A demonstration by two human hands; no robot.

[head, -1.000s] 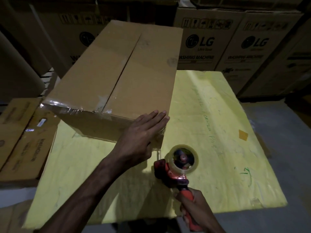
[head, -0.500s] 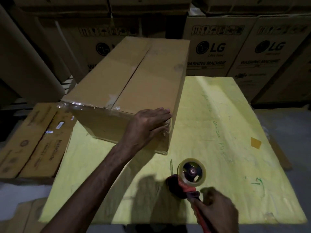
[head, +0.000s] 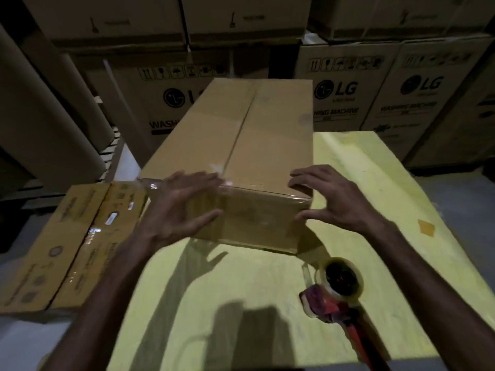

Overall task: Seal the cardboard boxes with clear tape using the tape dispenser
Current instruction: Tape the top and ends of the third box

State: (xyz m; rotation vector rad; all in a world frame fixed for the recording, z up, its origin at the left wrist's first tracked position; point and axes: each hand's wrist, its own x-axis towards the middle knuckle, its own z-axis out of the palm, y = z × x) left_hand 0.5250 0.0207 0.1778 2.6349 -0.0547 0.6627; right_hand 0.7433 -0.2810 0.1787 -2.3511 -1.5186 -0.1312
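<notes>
The long brown cardboard box [head: 267,145] lay on the yellow table [head: 241,303], its long axis running away from the person, near end between both hands. The left hand [head: 179,207] and right hand [head: 340,202] were spread open, gripping nothing. The red-handled tape dispenser [head: 337,290] lay nearer the right hand.

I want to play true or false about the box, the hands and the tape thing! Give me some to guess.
1. The left hand and right hand are both at the near end of the cardboard box. True.
2. The right hand holds the tape dispenser. False: the dispenser lies by itself on the yellow table.
3. The box's top flaps stand open. False: they lie closed and meet at a middle seam.
4. Boxes printed LG stand behind the table. True.
</notes>
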